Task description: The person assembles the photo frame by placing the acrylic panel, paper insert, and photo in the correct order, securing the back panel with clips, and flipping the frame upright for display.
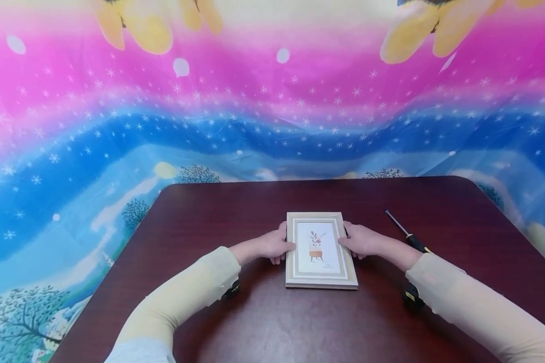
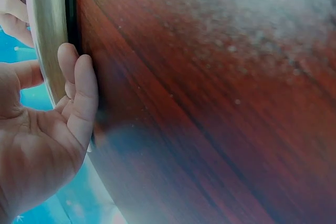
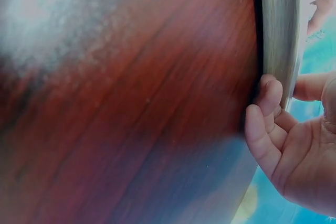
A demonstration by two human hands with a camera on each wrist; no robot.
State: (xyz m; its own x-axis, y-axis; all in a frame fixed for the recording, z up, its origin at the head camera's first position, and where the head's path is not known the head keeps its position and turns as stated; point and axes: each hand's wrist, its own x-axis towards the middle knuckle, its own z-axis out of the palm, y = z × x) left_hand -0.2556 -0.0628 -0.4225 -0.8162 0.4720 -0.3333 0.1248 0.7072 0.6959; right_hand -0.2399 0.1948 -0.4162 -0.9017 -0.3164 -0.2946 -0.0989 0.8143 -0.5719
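A cream picture frame (image 1: 290, 267) lies between my two hands, its printed plant-in-a-pot picture facing up. My left hand (image 1: 276, 244) grips its left side, thumb over the front and fingers round the edge. On the opposite side my right hand (image 1: 362, 239) holds it the same way, thumb on the front border. In the left wrist view the left hand (image 2: 47, 135) has its fingers curled at the frame's edge (image 2: 48, 30). The right wrist view shows the right hand (image 3: 299, 145) likewise at the frame's edge (image 3: 282, 24), close over the table.
A screwdriver (image 1: 397, 222) with a dark handle lies right of the frame, partly behind the right forearm. The dark red wooden table (image 1: 236, 206) reaches back to a printed snowflake curtain (image 1: 254, 111). Black straps (image 1: 411, 296) show under both sleeves.
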